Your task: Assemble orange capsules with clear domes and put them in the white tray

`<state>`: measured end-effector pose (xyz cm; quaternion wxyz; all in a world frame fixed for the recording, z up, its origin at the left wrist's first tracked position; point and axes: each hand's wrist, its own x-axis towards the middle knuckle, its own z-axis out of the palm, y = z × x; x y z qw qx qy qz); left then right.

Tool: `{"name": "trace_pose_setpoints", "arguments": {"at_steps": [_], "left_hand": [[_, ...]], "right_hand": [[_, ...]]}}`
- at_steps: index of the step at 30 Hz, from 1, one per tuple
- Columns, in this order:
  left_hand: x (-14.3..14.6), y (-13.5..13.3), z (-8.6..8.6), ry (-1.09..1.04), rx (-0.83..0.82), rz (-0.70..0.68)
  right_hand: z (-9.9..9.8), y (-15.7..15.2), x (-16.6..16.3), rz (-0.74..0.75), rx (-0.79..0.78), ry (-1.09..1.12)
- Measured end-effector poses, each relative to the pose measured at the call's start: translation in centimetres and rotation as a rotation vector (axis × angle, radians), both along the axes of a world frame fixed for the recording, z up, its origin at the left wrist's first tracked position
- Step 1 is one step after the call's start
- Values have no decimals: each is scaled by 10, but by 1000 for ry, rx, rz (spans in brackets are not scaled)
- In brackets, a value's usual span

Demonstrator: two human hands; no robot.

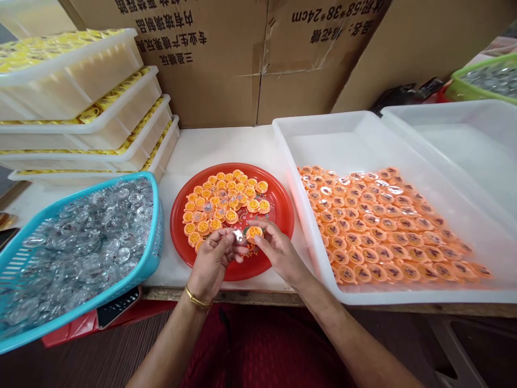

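Note:
Over the front part of a red round tray [283, 215], my two hands are close together. My left hand [218, 250] pinches a small clear plastic lid [238, 236] between thumb and fingers. My right hand [278, 250] grips a small orange cup-shaped piece [254, 233] with yellow bits inside, just right of the lid. Several similar orange pieces [210, 200] lie on the tray, and a few have clear lids on top. To the left, a blue basket [155, 226] holds a heap of clear lids [97, 231].
A white tub [283, 145] at the right holds rows of lidded orange pieces [375, 231]. Another white tub [452, 116] stands beside it. Stacked white trays [100, 70] of yellow pieces rise at the left. Cardboard boxes [226, 81] block the back. A phone [119, 307] lies under the basket.

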<state>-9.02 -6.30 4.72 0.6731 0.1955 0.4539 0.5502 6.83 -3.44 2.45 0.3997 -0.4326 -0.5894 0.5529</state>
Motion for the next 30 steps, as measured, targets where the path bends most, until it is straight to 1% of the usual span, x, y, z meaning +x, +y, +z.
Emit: {"name": "trace_pose_setpoints", "arguments": {"at_steps": [2,7,14,20,24,30], "left_hand": [[-1,0,-1,-21,-7,11],[-4,1,-3,-110,-27,41],[-7,2,-5,-221,-124,96],[-10,4,-8,-373,-191,134],[-12,7,-6,-485,-261,188],[-13,10,-1,-610,-323,240]], "right_hand": [[0,1,0,10,-6,6],[0,-1,-3,19,-84,151],[0,-1,-7,43,-98,166],[-2,-1,-13,68,-184,245],[-6,-1,-14,81,-240,332],[-6,0,-14,60,-242,332]]}}
